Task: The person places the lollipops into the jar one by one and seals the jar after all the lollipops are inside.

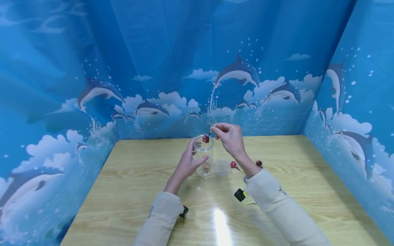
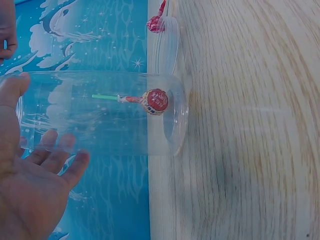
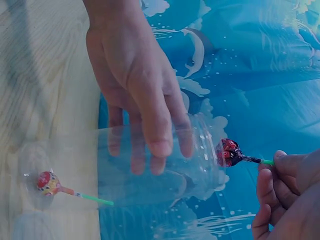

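Note:
A tall clear plastic jar (image 2: pixel 115 127) stands upright on the table, its mouth open. My left hand (image 1: pixel 188 163) grips it near the top, thumb on one side and fingers around the other. Inside at the bottom is a red-and-yellow wrapped lollipop (image 2: pixel 155 101), its green stick pointing up. Over the jar, my right hand (image 1: pixel 229 138) pinches the green stick of another lollipop (image 3: pixel 229 152) with a dark red wrapper. That lollipop hangs candy down, its head right at the jar's rim (image 1: pixel 204 137).
A round clear lid (image 1: pixel 222 168) lies right of the jar on the wooden table (image 1: pixel 138 177). Beyond it are a pink-red lollipop (image 1: pixel 233 164) and a dark red one (image 1: pixel 259 163), with more partly hidden under the right forearm. A dolphin-print curtain (image 1: pixel 184 68) stands behind.

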Available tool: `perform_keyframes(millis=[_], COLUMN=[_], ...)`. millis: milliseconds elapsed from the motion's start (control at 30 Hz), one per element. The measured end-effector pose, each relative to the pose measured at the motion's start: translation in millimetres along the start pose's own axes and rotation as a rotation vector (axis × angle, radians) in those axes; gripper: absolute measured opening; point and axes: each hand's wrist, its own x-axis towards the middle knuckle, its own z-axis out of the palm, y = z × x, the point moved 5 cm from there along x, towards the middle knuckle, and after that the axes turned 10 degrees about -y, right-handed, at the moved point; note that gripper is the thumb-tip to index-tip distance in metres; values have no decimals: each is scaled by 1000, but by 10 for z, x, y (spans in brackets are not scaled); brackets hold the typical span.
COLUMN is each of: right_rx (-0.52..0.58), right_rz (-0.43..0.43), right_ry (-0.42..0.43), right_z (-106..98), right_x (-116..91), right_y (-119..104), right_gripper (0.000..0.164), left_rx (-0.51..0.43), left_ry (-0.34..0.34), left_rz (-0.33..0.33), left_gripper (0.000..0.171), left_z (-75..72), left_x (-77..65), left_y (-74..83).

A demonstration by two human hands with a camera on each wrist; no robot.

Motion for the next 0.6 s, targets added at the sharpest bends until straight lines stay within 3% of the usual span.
perform_keyframes(millis=[600], right_rx=[-112], right_rz=[25], right_ry=[-81], right_z=[256], right_x=[18], right_y=[131], right_gripper=[18], left_rx=[-7], left_ry=[-13], left_rz=[-34], left_gripper=[86], left_z=[6], left_x=[-6], left_y=[-7])
